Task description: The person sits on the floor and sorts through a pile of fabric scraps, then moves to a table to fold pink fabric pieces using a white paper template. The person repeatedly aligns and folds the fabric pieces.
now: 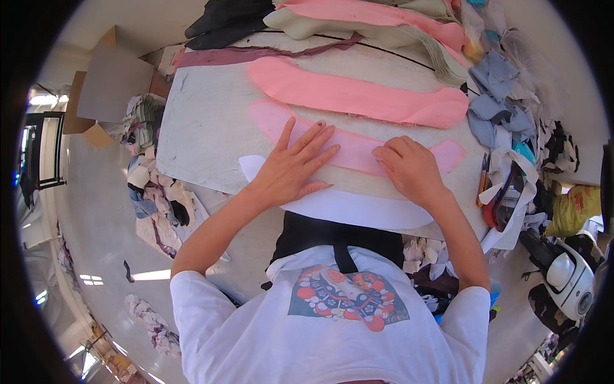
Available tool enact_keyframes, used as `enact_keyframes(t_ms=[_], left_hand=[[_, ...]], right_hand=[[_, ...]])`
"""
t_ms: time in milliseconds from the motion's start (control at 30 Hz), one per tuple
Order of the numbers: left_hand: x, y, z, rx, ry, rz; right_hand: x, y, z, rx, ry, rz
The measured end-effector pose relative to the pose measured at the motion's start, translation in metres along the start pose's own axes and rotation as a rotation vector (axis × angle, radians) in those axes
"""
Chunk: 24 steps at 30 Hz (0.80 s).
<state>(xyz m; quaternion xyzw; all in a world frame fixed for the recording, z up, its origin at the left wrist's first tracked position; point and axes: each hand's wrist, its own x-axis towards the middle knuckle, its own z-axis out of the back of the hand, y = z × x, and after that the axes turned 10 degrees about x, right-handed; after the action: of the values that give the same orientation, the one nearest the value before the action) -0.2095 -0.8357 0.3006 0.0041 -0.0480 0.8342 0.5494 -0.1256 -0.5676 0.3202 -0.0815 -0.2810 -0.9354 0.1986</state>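
Flat on the pale table lies a light pink curved fabric piece (355, 149), its ends turning upward. My left hand (300, 163) rests palm down on it, fingers spread. My right hand (407, 163) is on its right half, fingertips pinched together at the cloth; whether they grip an edge or something small cannot be told. Nearer my body, a curved white piece (364, 209) lies along the table's front edge, partly under my left hand and wrist. Beyond the light piece is a brighter pink curved fabric piece (355, 96), untouched.
Stacked pink and grey-green cut pieces (407, 29) lie at the far side, beside black cloth (230, 21) and a mauve strip (216, 56). Blue-grey scraps (501, 115) and red-handled scissors (488, 213) are at the right. Fabric scraps (158, 192) and a cardboard box (108, 81) stand left.
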Motion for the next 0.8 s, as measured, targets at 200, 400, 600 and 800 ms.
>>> enact_keyframes(t_ms=[200,400,600,800], left_hand=[[-0.009,0.022,0.003,0.074,-0.094,0.098],[0.005,0.051,0.007,-0.041,-0.339,0.203],[0.023,0.063,0.016,0.040,-0.263,0.084],[0.029,0.063,0.019,0.125,-0.189,0.035]], right_hand=[[-0.012,-0.009,-0.011,-0.032,0.088,0.032],[-0.009,-0.009,-0.008,-0.037,0.109,0.049],[-0.008,-0.009,-0.008,-0.039,0.113,0.061],[-0.008,-0.010,-0.008,-0.040,0.119,0.064]])
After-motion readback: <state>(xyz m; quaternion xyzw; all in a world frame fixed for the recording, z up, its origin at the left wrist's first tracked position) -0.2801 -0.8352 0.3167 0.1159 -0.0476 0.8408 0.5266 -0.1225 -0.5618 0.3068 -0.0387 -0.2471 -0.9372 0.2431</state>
